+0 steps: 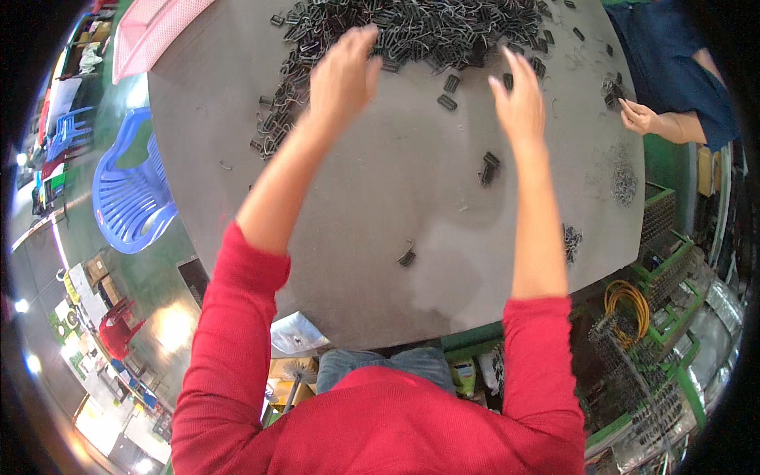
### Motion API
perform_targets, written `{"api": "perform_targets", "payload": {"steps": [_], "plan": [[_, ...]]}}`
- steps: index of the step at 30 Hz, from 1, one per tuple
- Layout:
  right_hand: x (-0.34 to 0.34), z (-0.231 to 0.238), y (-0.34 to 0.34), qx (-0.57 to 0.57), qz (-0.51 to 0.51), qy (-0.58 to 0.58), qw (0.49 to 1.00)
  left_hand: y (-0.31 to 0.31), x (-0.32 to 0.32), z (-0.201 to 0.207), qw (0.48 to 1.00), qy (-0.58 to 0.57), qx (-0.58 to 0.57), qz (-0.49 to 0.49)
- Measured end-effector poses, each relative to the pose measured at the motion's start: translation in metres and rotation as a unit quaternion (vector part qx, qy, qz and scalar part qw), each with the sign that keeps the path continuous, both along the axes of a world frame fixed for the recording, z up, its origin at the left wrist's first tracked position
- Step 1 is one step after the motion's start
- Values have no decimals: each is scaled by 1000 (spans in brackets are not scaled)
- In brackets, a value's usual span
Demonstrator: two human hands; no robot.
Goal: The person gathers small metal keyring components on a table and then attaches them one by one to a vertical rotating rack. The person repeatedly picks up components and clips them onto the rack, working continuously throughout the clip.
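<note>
A large heap of small black buckle-like pieces with thin wire hooks (pixel 419 32) covers the far part of the grey table (pixel 340 261). My left hand (pixel 344 75) is at the heap's near left edge, slightly blurred, fingers stretched forward and thumb apart. To its right, my right hand (pixel 520 99) reaches toward the heap's near right edge with fingers spread. I see nothing held in either hand. Two loose black pieces (pixel 449 92) lie between the hands. A small cluster of pieces (pixel 489 169) sits left of my right forearm, and another piece (pixel 407 257) lies nearer me.
At the right edge, another person's hand (pixel 638 117) touches a few black pieces. A small pile of thin wire bits (pixel 625 184) lies nearer. A pink basket (pixel 158 36) stands at the far left; a blue plastic chair (pixel 136 190) is beside the table. Green racks (pixel 673 293) are at the right.
</note>
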State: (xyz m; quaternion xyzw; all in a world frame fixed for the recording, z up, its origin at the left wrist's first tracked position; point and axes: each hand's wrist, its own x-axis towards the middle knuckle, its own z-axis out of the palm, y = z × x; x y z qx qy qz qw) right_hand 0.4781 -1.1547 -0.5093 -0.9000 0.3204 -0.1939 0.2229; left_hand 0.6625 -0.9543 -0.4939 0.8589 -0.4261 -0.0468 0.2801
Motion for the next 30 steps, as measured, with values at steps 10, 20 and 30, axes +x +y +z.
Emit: {"api": "perform_targets", "payload": {"steps": [10, 20, 30], "plan": [[-74, -82, 103, -85, -254, 131, 955, 97, -195, -72, 903, -52, 151, -398], [69, -53, 74, -27, -57, -172, 983, 18, -47, -21, 991, -93, -64, -75], [23, -66, 348, -137, 627, -32, 766, 336, -46, -97, 725, 8, 101, 682]]}}
